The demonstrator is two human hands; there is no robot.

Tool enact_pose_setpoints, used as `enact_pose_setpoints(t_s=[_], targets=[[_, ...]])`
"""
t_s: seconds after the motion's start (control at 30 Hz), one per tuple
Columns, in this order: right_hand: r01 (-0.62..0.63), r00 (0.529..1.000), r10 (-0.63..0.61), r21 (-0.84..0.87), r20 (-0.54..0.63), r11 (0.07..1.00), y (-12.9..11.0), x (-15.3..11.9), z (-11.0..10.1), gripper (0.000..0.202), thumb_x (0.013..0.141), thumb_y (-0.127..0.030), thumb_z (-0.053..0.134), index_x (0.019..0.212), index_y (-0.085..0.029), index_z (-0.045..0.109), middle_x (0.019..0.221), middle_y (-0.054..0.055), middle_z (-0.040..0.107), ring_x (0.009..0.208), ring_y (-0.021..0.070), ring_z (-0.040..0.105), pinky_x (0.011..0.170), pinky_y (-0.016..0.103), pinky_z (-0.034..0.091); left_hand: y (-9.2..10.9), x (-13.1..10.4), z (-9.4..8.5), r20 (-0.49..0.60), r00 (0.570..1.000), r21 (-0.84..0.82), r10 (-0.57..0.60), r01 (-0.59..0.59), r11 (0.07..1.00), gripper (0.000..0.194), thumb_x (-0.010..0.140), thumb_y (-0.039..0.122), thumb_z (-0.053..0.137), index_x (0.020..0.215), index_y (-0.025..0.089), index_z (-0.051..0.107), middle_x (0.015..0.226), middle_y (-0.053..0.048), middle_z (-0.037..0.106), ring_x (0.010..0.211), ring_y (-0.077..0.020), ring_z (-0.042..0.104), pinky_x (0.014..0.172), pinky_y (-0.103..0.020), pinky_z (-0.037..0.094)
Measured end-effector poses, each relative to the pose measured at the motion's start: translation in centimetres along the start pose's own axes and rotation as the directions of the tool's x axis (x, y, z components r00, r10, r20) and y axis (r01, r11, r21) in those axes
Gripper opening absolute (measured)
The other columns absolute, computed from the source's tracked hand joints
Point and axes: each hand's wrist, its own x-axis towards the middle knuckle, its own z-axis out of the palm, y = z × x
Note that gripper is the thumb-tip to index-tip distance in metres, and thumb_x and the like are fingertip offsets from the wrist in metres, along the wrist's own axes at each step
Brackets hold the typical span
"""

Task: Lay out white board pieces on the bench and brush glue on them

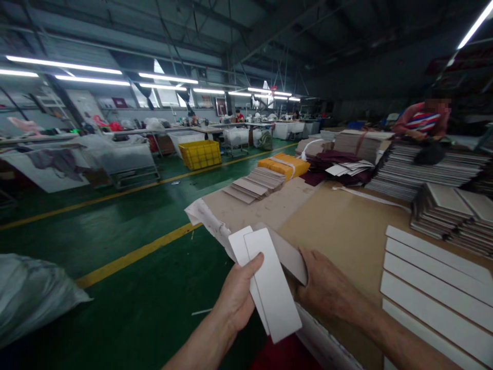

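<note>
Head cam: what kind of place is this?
Likely a factory floor for card or packaging work: stacked board pieces on a long table, green floor with yellow lines, rows of benches under strip lights. The left hand holds white strips.

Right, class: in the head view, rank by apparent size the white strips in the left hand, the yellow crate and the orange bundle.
1. White strips, clearly largest, though they are nearest the camera.
2. Orange bundle and yellow crate look alike; the crate stands farther off, so I won't rank them.
</note>
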Motion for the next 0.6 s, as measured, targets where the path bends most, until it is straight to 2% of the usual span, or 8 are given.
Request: enact_pose_setpoints(t_s=[0.1, 0.23, 0.33, 0.43, 0.53, 0.6], targets=[[-0.012, 1.000, 0.012, -0.009, 0.009, 1.000, -2.1, 2.1, 0.3, 0.037, 0.077, -0.029, 0.066, 0.110, -0.013, 0.057, 0.105, 0.018, 0.063, 0.096, 0.0310, 0.060, 0.083, 0.039, 0.048, 1.2, 0.9, -0.7, -0.059, 0.997, 0.013, 0.043, -0.043, 0.999, 0.038, 0.081, 0.015, 0.075, 0.117, 0.009, 0.067, 0.091, -0.014, 0.078, 0.070, -0.0235, 0.073, 0.073, -0.036, 0.060], [-0.021, 0.999, 0.023, -0.040, 0.048, 0.999, -4.6, 6.1, 0.7, 0.041, 0.075, -0.021, 0.072, 0.112, -0.007, 0.060, 0.109, 0.020, 0.064, 0.104, 0.0322, 0.061, 0.091, 0.040, 0.048, 3.4, 3.3, -1.6, -0.153, 0.979, 0.026, 0.135, -0.132, 0.991, 0.023, 0.082, 0.008, 0.071, 0.105, 0.008, 0.070, 0.081, -0.011, 0.077, 0.060, -0.0198, 0.070, 0.064, -0.032, 0.060], [-0.025, 0.997, 0.028, -0.046, 0.072, 0.999, -6.1, 9.4, 1.2, 0.038, 0.083, -0.027, 0.075, 0.115, -0.010, 0.062, 0.116, 0.015, 0.063, 0.109, 0.0286, 0.060, 0.096, 0.044, 0.048, 5.1, 5.5, -2.2, -0.193, 0.968, 0.046, 0.161, -0.155, 0.987, 0.011, 0.085, 0.006, 0.066, 0.096, 0.007, 0.069, 0.073, -0.010, 0.075, 0.057, -0.0199, 0.069, 0.058, -0.030, 0.059], [-0.027, 0.997, 0.029, -0.019, 0.076, 0.999, -7.2, 11.9, 1.7, 0.036, 0.091, -0.036, 0.072, 0.118, -0.014, 0.062, 0.122, 0.011, 0.062, 0.112, 0.0271, 0.059, 0.097, 0.047, 0.048, 6.3, 7.2, -2.5, -0.215, 0.963, 0.060, 0.160, -0.151, 0.987, 0.008, 0.087, 0.005, 0.063, 0.094, 0.005, 0.067, 0.067, -0.010, 0.072, 0.053, -0.0204, 0.067, 0.057, -0.032, 0.059], [-0.028, 0.997, 0.025, 0.044, 0.074, 0.999, -7.7, 12.9, 1.7, 0.039, 0.091, -0.036, 0.073, 0.121, -0.014, 0.062, 0.127, 0.012, 0.059, 0.117, 0.0290, 0.057, 0.100, 0.050, 0.047, 6.8, 7.2, -2.8, -0.229, 0.958, 0.065, 0.171, -0.160, 0.985, 0.013, 0.089, 0.005, 0.061, 0.100, 0.005, 0.066, 0.065, -0.008, 0.072, 0.052, -0.0200, 0.067, 0.057, -0.032, 0.059], [-0.009, 0.997, 0.001, 0.109, 0.077, 0.994, -7.2, 12.5, 1.2, 0.048, 0.085, -0.033, 0.077, 0.126, -0.013, 0.060, 0.129, 0.014, 0.059, 0.120, 0.0312, 0.055, 0.102, 0.051, 0.044, 6.9, 6.2, -3.0, -0.238, 0.953, 0.061, 0.185, -0.176, 0.983, 0.017, 0.091, 0.007, 0.059, 0.107, 0.006, 0.065, 0.070, -0.009, 0.074, 0.057, -0.0207, 0.069, 0.060, -0.033, 0.060]])
